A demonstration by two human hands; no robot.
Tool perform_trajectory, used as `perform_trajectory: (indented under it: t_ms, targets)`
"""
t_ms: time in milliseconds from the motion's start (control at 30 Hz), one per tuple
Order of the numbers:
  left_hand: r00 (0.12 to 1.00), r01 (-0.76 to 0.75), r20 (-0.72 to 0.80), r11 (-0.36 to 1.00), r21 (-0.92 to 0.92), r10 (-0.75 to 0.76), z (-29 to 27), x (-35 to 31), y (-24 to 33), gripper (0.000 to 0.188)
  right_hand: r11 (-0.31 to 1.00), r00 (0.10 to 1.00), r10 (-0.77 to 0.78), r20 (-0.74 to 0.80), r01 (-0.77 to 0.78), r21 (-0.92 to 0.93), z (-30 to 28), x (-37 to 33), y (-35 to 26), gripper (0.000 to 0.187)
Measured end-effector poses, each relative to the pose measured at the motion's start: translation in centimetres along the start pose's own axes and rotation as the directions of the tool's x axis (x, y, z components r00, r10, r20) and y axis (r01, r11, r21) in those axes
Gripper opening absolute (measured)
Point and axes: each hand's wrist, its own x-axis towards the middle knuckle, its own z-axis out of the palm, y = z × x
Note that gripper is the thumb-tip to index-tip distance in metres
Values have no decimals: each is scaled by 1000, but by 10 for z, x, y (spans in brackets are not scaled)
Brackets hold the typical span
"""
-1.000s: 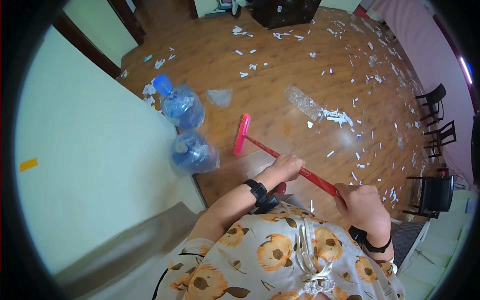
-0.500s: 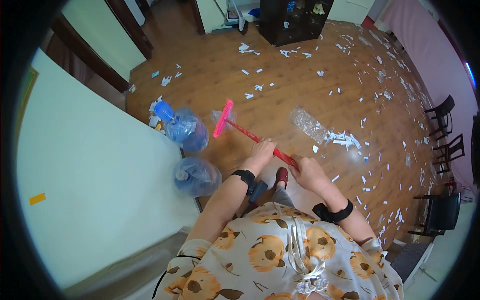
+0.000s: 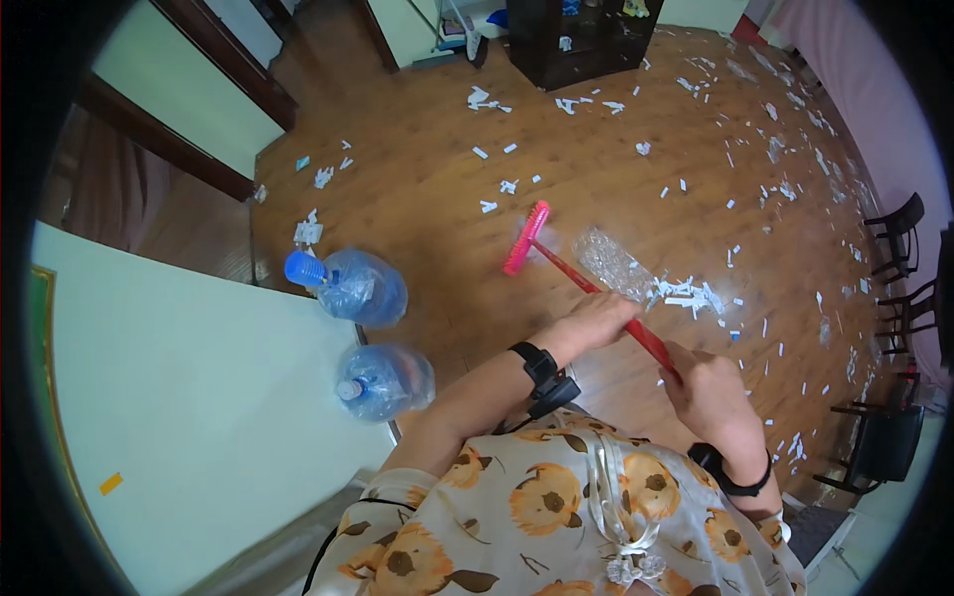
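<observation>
My left hand [image 3: 602, 319] is wrapped round the middle of the red handle of a broom [image 3: 526, 238]. Nearer to me, at the handle's upper end, my right hand [image 3: 708, 390] is closed on it too. The broom's pink bristle head is low over the wooden floor; whether it touches cannot be told. A clear piece of plastic packaging [image 3: 611, 260] lies to the right of the head, apart from it. Against that plastic's near right end rests a heap of white paper strips [image 3: 691, 295].
Two big blue water bottles [image 3: 363, 288] stand at the left by a white panel [image 3: 199, 397]. Scraps litter the wooden floor [image 3: 427, 179], thickest on the right. Dark chairs [image 3: 879, 442] line the right side; a dark cabinet [image 3: 571, 60] stands at the back.
Both hands have moved right with the broom. Its head has shifted right, from near the water bottles to near the plastic packaging. The red shoe seen before is now out of sight.
</observation>
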Motion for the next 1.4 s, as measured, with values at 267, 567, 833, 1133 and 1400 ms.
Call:
perform_trajectory:
  t_ms: [267,567,833,1133,1400]
  targets:
    - [979,83,170,978,192,-116,-49,25,6,18,990,999,15,-35,-10,137,-9,29,26,22]
    - [960,76,234,949,307,-152,-104,5,-37,14,979,999,-34,-22,38,199,-11,84,-12,19]
    - [988,94,109,983,156,-111,-168,-19,-87,17,987,998,-64,-29,68,149,-13,148,-71,20]
    - [994,54,85,978,203,-73,-214,-22,-133,11,983,993,-115,-19,116,142,-14,206,-101,19]
    - [999,39,-29,981,190,-34,-241,-6,-158,14,960,987,-161,-5,158,230,-28,261,-97,19]
